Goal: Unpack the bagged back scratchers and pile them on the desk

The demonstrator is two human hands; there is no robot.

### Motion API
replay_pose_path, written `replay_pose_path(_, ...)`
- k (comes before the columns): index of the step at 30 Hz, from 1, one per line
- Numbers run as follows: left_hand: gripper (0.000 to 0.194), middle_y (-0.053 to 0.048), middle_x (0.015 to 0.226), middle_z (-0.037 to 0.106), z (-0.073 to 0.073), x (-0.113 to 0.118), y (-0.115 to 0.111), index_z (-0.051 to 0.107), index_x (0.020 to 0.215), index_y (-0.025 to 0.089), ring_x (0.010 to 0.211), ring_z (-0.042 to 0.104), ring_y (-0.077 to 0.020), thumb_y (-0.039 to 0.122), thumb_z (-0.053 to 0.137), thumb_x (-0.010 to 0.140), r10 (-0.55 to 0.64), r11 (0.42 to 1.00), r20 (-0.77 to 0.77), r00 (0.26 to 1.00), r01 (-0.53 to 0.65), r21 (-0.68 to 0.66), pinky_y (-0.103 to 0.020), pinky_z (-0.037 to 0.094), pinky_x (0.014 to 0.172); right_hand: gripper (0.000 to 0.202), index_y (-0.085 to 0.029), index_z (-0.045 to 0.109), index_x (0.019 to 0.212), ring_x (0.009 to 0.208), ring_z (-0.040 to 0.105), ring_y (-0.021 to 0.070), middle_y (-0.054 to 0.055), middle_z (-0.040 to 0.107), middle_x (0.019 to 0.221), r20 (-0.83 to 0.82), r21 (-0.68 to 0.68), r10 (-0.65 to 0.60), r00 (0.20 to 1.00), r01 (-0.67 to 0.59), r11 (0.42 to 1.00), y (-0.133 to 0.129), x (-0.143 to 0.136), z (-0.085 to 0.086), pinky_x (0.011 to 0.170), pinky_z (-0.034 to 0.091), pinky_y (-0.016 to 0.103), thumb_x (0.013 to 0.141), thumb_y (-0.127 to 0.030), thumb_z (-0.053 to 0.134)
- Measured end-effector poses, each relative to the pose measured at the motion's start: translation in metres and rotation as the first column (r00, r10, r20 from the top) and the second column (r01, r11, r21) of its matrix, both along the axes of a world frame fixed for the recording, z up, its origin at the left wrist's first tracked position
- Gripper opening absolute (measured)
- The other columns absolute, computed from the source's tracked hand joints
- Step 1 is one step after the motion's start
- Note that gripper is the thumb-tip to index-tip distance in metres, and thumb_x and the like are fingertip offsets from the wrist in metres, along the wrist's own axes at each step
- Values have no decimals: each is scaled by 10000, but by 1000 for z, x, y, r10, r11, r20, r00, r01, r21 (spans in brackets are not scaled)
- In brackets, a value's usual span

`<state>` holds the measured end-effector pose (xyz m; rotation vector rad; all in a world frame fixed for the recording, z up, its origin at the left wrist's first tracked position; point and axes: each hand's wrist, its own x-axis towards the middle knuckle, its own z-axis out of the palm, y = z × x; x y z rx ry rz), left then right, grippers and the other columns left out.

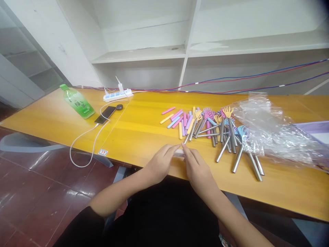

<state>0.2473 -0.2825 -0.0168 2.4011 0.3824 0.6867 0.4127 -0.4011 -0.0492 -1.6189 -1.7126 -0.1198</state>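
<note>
My left hand (162, 162) and my right hand (197, 168) meet near the table's front edge, fingertips close together. Between them is a small pale, clear-looking item (179, 153), held from both sides; its exact shape is partly covered by my fingers. Just beyond my hands lie colored sticks (177, 118) in pink, yellow, blue and purple. To their right is a pile of metal tubes (223, 149), several topped with small hand-shaped heads (228, 111) in yellow, pink, blue and purple.
Clear plastic bags (272, 127) heap at the right, beside a purple box (315, 130). At the left are a green bottle (78, 103), a phone (105, 115) with a white cable, and a power strip (118, 95). White shelves (144, 53) stand behind the table (144, 144).
</note>
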Motion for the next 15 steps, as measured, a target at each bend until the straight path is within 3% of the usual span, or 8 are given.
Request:
replay_pose_path(3,385,-147,1355,638,-6,2,1,514,1483,184,1283,639,-270,185,405,1114,5,1000,-58,998,-4,16,-492,557,1129,746,-279,137,1766,1282,619,313,201,593,1421,29,-59,46,999,-44,997,-1,2,-6,1055,591,539,1079,-117,378)
replay_pose_path(8,438,-174,1454,616,-19,2,5,453,1563,180,1379,606,-290,222,394,1131,18,998,-44,999,-15,60,-533,529,1179,731,-308,165,1762,1256,635,292,174,616,1391,29,-88,44,999,-42,995,-1,6,-8,1018,615,484,1086,-121,373)
replay_pose_path(13,408,-155,1412,673,-2,-1,-4,536,1519,189,1318,653,-263,276,383,1152,37,999,122,992,-35,-13,-481,563,1147,775,-320,147,1768,1247,629,288,186,616,1394,64,48,-2,998,-1,999,-6,0,8,1005,604,489,1076,-74,395)
replay_pose_path(15,385,-150,1365,702,3,0,-7,584,1464,175,1273,677,-256,264,377,1152,44,999,121,992,-42,-18,-466,574,1126,781,-318,137,1769,1248,630,297,187,621,1397,55,56,-1,998,-2,998,-7,-2,9,1010,601,504,1075,-87,412)
